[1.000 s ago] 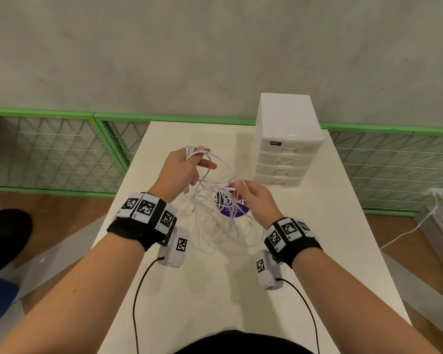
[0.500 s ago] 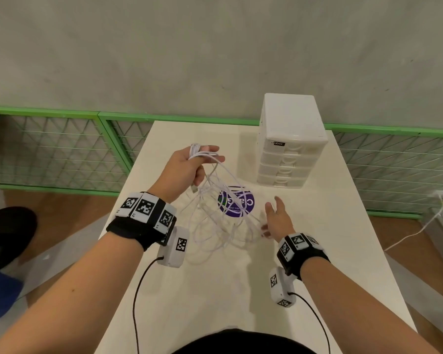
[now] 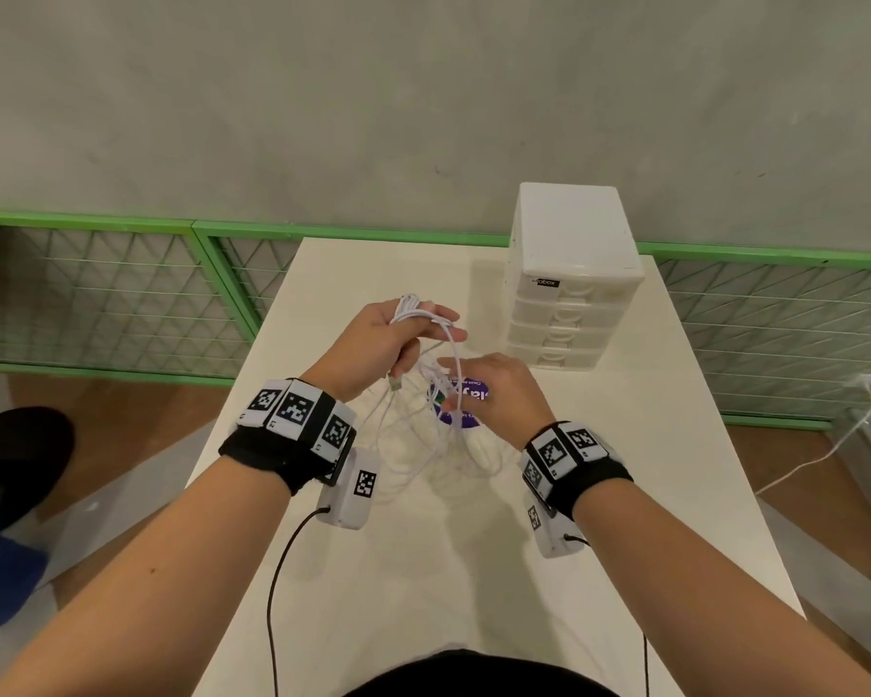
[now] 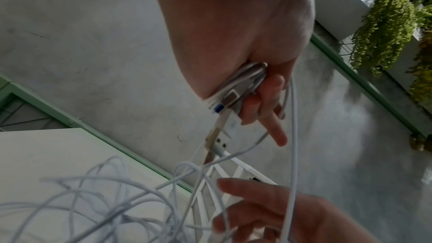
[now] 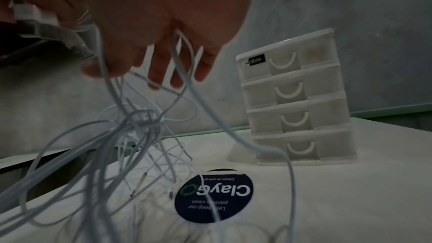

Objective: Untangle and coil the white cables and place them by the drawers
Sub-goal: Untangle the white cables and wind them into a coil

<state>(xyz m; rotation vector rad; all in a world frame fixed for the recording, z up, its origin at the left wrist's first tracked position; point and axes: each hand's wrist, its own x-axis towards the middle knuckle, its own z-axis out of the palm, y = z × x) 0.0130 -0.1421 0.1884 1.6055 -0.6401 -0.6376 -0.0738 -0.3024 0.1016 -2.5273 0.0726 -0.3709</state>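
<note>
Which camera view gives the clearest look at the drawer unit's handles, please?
The right wrist view: it faces the front of the white drawer unit, so all four curved handles show plainly. The head view looks down on the drawer unit, leaving the handles faint and foreshortened. The left wrist view shows only a blurred white sliver, no handles.

Cables (image 3: 423,445) on table (image 3: 649,445), seemingly left of drawers (image 3: 569,294).
</note>
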